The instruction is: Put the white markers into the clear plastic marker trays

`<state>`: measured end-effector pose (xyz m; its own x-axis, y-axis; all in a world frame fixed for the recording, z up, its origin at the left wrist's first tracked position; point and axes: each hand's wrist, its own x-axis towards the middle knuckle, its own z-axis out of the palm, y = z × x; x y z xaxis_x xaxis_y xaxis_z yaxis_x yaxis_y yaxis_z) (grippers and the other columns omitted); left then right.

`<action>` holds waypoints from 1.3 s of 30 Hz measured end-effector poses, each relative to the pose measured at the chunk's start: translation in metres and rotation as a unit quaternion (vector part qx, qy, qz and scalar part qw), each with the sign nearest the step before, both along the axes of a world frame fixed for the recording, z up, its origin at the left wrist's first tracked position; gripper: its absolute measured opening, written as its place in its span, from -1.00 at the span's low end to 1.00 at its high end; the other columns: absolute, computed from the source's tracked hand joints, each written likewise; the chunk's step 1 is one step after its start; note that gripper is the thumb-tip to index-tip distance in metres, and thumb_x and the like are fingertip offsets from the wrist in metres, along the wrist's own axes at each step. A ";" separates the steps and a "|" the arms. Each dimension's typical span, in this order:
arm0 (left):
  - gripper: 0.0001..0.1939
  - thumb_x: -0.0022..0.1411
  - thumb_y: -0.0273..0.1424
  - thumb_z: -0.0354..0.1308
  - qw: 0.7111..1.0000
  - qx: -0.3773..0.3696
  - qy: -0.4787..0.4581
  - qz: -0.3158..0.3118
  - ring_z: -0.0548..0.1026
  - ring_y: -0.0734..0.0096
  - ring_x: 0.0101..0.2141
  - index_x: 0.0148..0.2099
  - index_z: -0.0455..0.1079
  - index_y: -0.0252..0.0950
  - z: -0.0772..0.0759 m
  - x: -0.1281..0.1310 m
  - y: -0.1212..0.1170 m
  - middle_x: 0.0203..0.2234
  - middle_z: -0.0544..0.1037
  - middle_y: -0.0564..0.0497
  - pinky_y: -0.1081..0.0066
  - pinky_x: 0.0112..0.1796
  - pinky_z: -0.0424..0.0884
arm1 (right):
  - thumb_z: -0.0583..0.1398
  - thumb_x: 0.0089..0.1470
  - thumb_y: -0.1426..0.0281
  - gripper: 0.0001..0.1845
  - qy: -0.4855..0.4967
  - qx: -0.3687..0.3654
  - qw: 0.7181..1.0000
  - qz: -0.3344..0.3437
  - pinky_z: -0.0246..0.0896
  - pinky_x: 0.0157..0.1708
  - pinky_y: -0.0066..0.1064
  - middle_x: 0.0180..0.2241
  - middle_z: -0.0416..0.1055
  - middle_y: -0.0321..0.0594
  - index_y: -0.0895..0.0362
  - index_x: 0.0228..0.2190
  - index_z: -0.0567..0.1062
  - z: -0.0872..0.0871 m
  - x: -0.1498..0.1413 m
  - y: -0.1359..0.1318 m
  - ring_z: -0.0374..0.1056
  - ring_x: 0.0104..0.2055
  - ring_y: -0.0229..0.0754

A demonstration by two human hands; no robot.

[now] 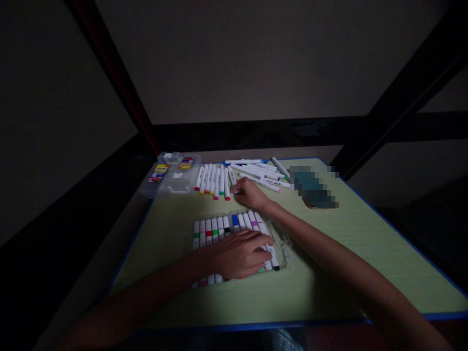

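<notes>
My left hand (pixel 241 254) lies over a clear plastic tray (pixel 283 253) filled with white markers (pixel 208 239) that have coloured bands. Its fingers are spread across the markers on the tray's right side. Farther back, my right hand (pixel 251 193) has its fingers closed on the near end of a white marker (pixel 231 175). This marker lies at the right end of a row of loose markers (pixel 212 179) with red, yellow, orange, pink and green ends. My right fingertips are partly hidden.
A transparent case (pixel 179 181) with colourful labels stands at the table's back left. Several loose markers (pixel 263 170) lie in a pile at the back. A dark green, pixelated flat object (pixel 314 187) rests at the right. The light green table (pixel 351 253) has a blue edge.
</notes>
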<state>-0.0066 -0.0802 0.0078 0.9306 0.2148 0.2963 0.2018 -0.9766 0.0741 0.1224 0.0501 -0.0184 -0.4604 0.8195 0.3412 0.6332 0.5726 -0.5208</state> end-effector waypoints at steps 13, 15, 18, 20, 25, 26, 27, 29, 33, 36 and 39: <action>-0.85 0.19 -0.44 -0.02 1.000 -0.005 0.001 -0.002 0.36 0.35 -0.21 -0.24 0.36 -0.34 0.001 0.001 0.000 -0.16 0.37 -0.09 0.34 -0.18 0.32 | 0.16 -0.23 0.62 -0.70 -0.005 -0.012 1.000 0.019 0.14 -0.11 -0.38 -0.28 0.37 -0.09 0.23 -0.37 0.56 0.003 -0.005 -0.003 0.26 -0.18 -0.12; -0.84 0.19 -0.45 -0.02 1.000 -0.003 0.002 -0.002 0.36 0.35 -0.21 -0.23 0.36 -0.35 0.002 0.001 0.000 -0.16 0.37 -0.10 0.34 -0.18 0.32 | 0.14 -0.23 0.64 -0.68 -0.004 -0.015 1.000 0.024 0.16 -0.15 -0.40 -0.28 0.37 -0.11 0.22 -0.37 0.55 0.003 -0.004 -0.003 0.27 -0.21 -0.14; -0.83 0.19 -0.45 -0.03 1.000 -0.006 0.007 0.000 0.36 0.35 -0.21 -0.23 0.36 -0.34 0.003 0.001 0.000 -0.15 0.37 -0.10 0.34 -0.18 0.32 | 0.12 -0.23 0.65 -0.67 -0.004 -0.020 0.999 0.035 0.17 -0.25 -0.45 -0.34 0.37 -0.17 0.19 -0.38 0.55 0.006 -0.004 -0.004 0.27 -0.31 -0.21; -0.82 0.19 -0.45 -0.04 1.000 -0.008 0.010 0.000 0.36 0.35 -0.21 -0.23 0.37 -0.34 0.003 0.001 0.000 -0.15 0.38 -0.09 0.34 -0.18 0.31 | 0.11 -0.23 0.67 -0.66 -0.005 -0.023 0.999 0.045 0.16 -0.30 -0.49 -0.38 0.36 -0.21 0.19 -0.39 0.55 0.009 -0.003 -0.006 0.26 -0.39 -0.27; -0.81 0.20 -0.44 -0.04 1.000 -0.006 0.012 0.000 0.35 0.35 -0.21 -0.21 0.37 -0.34 0.002 0.000 0.000 -0.15 0.38 -0.08 0.35 -0.17 0.31 | 0.07 -0.22 0.70 -0.60 -0.003 -0.027 0.998 0.061 0.14 -0.36 -0.53 -0.38 0.37 -0.25 0.17 -0.36 0.55 0.013 0.000 -0.012 0.25 -0.46 -0.35; -0.81 0.20 -0.44 -0.05 1.000 -0.005 0.012 0.001 0.35 0.36 -0.21 -0.22 0.37 -0.34 0.002 0.000 0.000 -0.15 0.38 -0.08 0.35 -0.17 0.31 | 0.06 -0.22 0.71 -0.59 -0.003 -0.026 0.998 0.060 0.14 -0.35 -0.53 -0.36 0.38 -0.24 0.16 -0.36 0.55 0.013 0.002 -0.012 0.26 -0.44 -0.34; -0.81 0.20 -0.44 -0.05 1.000 -0.004 0.012 0.002 0.35 0.36 -0.22 -0.22 0.37 -0.34 0.002 0.000 0.000 -0.15 0.39 -0.07 0.35 -0.17 0.31 | 0.06 -0.22 0.71 -0.59 -0.002 -0.022 0.998 0.055 0.15 -0.33 -0.52 -0.33 0.39 -0.23 0.16 -0.35 0.55 0.013 0.004 -0.012 0.28 -0.40 -0.32; -0.82 0.20 -0.44 -0.04 1.000 -0.003 0.011 0.001 0.35 0.36 -0.22 -0.22 0.37 -0.34 0.003 0.001 0.000 -0.16 0.39 -0.07 0.35 -0.18 0.32 | 0.07 -0.21 0.71 -0.60 0.000 -0.011 0.999 0.036 0.16 -0.27 -0.49 -0.26 0.39 -0.17 0.18 -0.34 0.54 0.013 0.011 -0.011 0.30 -0.28 -0.25; -0.81 0.21 -0.44 -0.05 1.000 -0.006 0.008 -0.005 0.35 0.36 -0.23 -0.22 0.37 -0.35 0.003 0.001 0.000 -0.16 0.39 -0.08 0.34 -0.20 0.32 | 0.10 -0.17 0.66 -0.66 0.001 0.018 0.999 -0.026 0.18 -0.26 -0.42 -0.23 0.38 -0.08 0.23 -0.30 0.51 0.014 0.032 -0.007 0.30 -0.25 -0.19; -0.81 0.22 -0.44 -0.06 1.000 -0.009 0.004 -0.003 0.34 0.37 -0.22 -0.23 0.37 -0.34 0.002 0.001 0.000 -0.16 0.39 -0.07 0.35 -0.18 0.31 | 0.11 -0.12 0.59 -0.73 -0.011 0.038 0.996 -0.075 0.16 -0.29 -0.38 -0.30 0.37 -0.08 0.24 -0.31 0.49 0.015 0.053 -0.004 0.28 -0.34 -0.19; -0.83 0.21 -0.45 -0.04 1.000 -0.009 0.004 -0.002 0.34 0.38 -0.21 -0.24 0.37 -0.34 0.002 0.001 0.000 -0.16 0.39 -0.07 0.36 -0.17 0.30 | 0.12 -0.07 0.52 -0.79 -0.028 0.055 0.992 -0.110 0.15 -0.29 -0.35 -0.33 0.36 -0.09 0.22 -0.34 0.49 0.013 0.073 -0.003 0.28 -0.35 -0.16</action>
